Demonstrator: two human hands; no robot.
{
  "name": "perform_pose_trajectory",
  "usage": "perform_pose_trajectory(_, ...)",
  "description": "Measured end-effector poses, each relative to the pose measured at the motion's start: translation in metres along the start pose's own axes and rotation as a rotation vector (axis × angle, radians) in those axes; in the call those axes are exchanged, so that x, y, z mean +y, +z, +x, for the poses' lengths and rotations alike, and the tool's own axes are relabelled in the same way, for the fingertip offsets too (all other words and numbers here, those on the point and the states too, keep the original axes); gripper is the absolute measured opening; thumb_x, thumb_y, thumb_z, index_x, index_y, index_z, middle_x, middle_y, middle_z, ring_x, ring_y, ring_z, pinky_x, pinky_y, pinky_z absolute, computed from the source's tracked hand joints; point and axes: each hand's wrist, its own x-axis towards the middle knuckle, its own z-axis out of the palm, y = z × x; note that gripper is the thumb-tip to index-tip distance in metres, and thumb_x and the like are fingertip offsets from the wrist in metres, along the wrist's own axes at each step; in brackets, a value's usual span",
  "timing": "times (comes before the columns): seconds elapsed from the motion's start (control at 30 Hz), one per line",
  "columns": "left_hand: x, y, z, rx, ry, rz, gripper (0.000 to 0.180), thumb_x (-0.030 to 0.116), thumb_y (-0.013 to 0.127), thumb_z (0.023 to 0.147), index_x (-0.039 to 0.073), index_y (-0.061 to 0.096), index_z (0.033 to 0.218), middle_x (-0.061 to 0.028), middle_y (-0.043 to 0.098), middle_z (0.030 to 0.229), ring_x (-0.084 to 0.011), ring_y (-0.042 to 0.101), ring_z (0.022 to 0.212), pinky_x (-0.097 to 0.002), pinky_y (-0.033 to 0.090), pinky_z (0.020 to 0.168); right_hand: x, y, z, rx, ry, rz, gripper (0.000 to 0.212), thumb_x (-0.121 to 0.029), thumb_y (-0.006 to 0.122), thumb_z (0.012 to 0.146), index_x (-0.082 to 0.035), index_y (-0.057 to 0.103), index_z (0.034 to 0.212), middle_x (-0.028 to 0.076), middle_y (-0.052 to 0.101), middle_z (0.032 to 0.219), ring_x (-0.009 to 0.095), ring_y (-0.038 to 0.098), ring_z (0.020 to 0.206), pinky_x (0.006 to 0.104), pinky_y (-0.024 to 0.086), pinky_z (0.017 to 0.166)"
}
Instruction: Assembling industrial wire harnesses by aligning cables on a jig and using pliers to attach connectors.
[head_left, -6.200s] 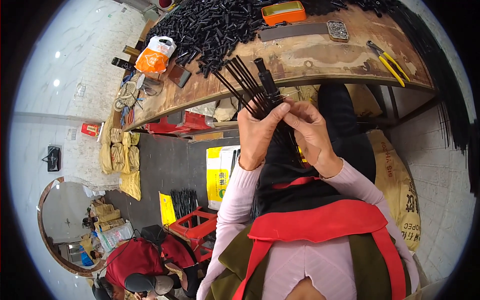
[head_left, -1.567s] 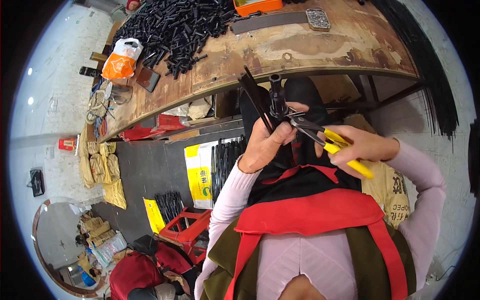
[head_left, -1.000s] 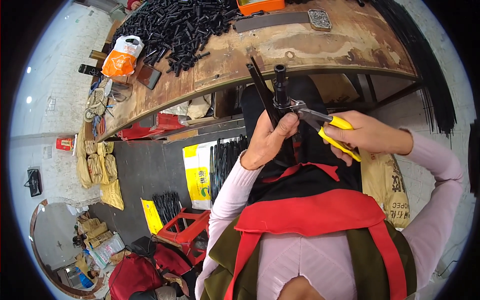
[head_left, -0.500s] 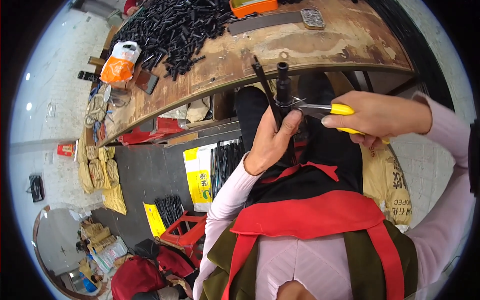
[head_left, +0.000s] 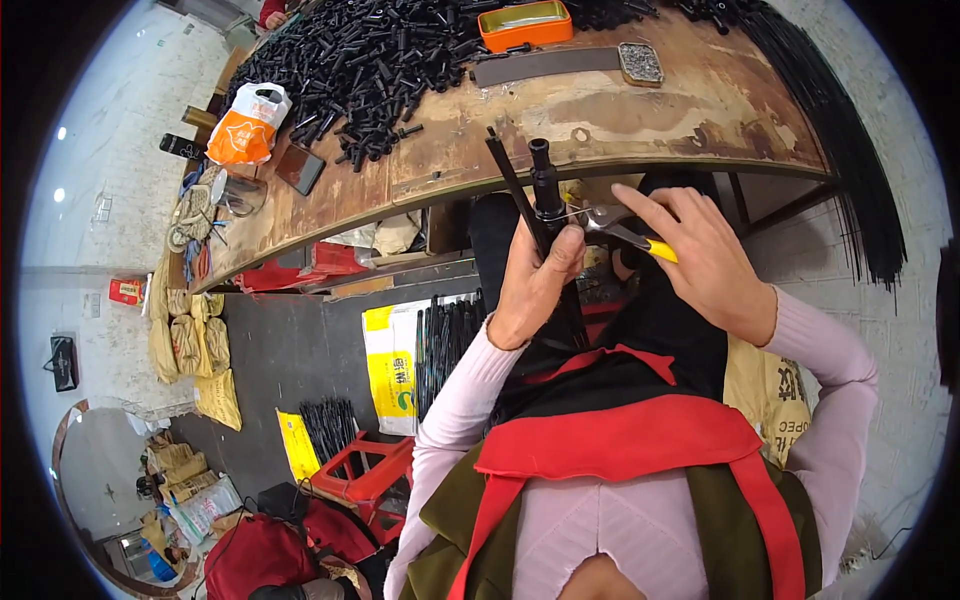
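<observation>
My left hand (head_left: 538, 285) is closed around a black stepped tube (head_left: 544, 180) with a wider collar, held upright above my lap. A thin black rod (head_left: 510, 180) stands beside it in the same grip, leaning to the left. My right hand (head_left: 722, 262) holds pliers (head_left: 620, 228) with yellow handles, its index finger stretched out above their jaws. The metal jaws lie just right of the tube's collar. From there a thin metal wire (head_left: 578, 212) runs to the tube; whether the jaws grip it, I cannot tell.
Ahead, a worn wooden table (head_left: 690, 120) bears a heap of black tube pieces (head_left: 370, 75), an orange box (head_left: 525, 38), a flat grey bar (head_left: 545, 68) and a tin of small metal bits (head_left: 640, 64). Long black rods (head_left: 850, 140) hang over its right end. A red stool (head_left: 375, 470) stands lower left.
My right hand has come left and turned, bringing the pliers closer to the tube, and its index finger is now extended. My left hand keeps its grip. The whole view has shifted slightly.
</observation>
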Motion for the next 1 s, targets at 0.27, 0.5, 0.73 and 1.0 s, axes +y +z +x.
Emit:
perform_pose_trajectory(0.27, 0.000, -0.002, 0.004, -0.053, -0.035, -0.008, 0.028, 0.022, 0.056, 0.100, 0.005, 0.043, 0.119, 0.0025, 0.045, 0.077, -0.0052, 0.040, 0.063, -0.0206, 0.034, 0.055, 0.008, 0.012, 0.007, 0.191, -0.043, -0.126, 0.067, 0.000, 0.063, 0.082, -0.012, 0.044, 0.145, 0.015, 0.052, 0.112, 0.032, 0.051, 0.099, 0.0411, 0.042, 0.089)
perform_pose_trajectory(0.5, -0.002, 0.001, 0.002, -0.039, -0.016, 0.008, 0.028, 0.020, 0.057, 0.100, 0.005, 0.044, 0.119, 0.0035, 0.045, 0.076, -0.0050, 0.040, 0.062, -0.0202, 0.034, 0.054, 0.012, 0.011, 0.007, 0.145, 0.002, -0.145, 0.066, -0.004, 0.065, 0.083, -0.013, 0.044, 0.145, 0.012, 0.052, 0.103, 0.029, 0.052, 0.088, 0.0390, 0.044, 0.079)
perform_pose_trajectory(0.73, -0.004, 0.005, 0.002, 0.028, -0.016, 0.016, 0.029, 0.018, 0.059, 0.099, 0.005, 0.046, 0.121, 0.0033, 0.049, 0.079, -0.0042, 0.040, 0.062, -0.0200, 0.034, 0.053, 0.019, -0.033, 0.015, -0.005, -0.235, -0.181, 0.066, -0.008, 0.073, 0.081, -0.007, 0.045, 0.141, 0.007, 0.055, 0.074, 0.020, 0.060, 0.059, 0.0323, 0.047, 0.056)
perform_pose_trajectory(1.0, 0.008, 0.003, 0.000, -0.184, -0.149, -0.066, 0.032, 0.018, 0.065, 0.096, 0.006, 0.048, 0.121, 0.0033, 0.050, 0.080, -0.0044, 0.041, 0.062, -0.0205, 0.033, 0.054, 0.015, -0.011, 0.000, -0.112, -0.039, 0.207, 0.062, -0.008, 0.075, 0.076, 0.001, 0.045, 0.129, 0.012, 0.060, 0.081, 0.023, 0.063, 0.068, 0.0349, 0.050, 0.060)
